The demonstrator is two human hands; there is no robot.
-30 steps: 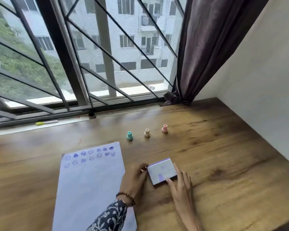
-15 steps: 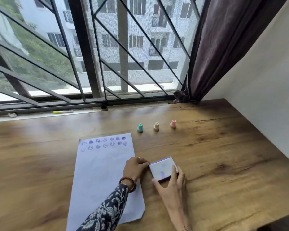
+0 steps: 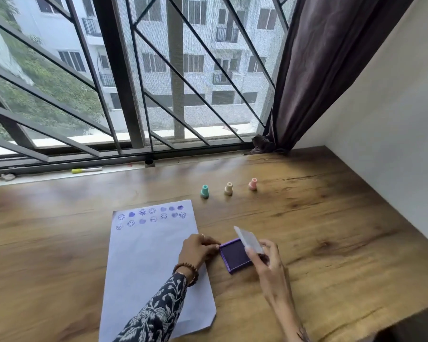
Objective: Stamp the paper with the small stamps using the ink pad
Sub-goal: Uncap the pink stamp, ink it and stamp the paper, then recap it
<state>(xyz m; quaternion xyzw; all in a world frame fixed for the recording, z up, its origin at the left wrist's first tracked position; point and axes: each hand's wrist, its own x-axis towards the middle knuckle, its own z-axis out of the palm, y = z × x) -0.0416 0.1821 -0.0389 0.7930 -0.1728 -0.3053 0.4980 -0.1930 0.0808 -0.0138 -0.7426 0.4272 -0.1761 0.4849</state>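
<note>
On the table [image 3: 331, 218], your right hand [image 3: 267, 262] now pinches the lid [image 3: 248, 239], lifted and tilted off the ink pad [image 3: 234, 257]; half a second ago it was closed. Your left hand [image 3: 198, 250] grips the pad's left edge, resting partly on the paper [image 3: 148, 255]. Stamps: teal [image 3: 204, 191], cream [image 3: 228, 188], pink [image 3: 253, 184], unmoved, in a row behind the pad.

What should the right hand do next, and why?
Probably set the lid down on the table, clear of the ink pad. The right hand holds the lid lifted, the purple pad is exposed, the left hand steadies its edge, and the three stamps stand untouched.
</note>
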